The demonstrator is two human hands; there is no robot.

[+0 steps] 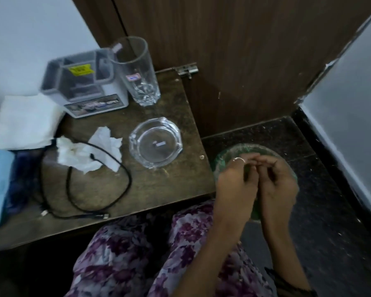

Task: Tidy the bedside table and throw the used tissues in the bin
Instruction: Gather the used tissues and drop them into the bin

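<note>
Crumpled tissues (90, 152) lie centre-left on the desk (159, 185); both hands (257, 181), fingers curled together, hover over the bin (221, 159), lower right; whether they hold anything cannot be told.

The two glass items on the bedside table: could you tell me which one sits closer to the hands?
The low octagonal glass ashtray, near the table's right edge. The tall drinking glass stands upright farther back, beside the grey organiser box.

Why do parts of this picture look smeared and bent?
Head view: dim, flat light. The grey organiser box and tall glass are motion-blurred, as are the hands over the green bin. The wide lens bows the table edge. The crumpled tissues stay fairly sharp.
</note>
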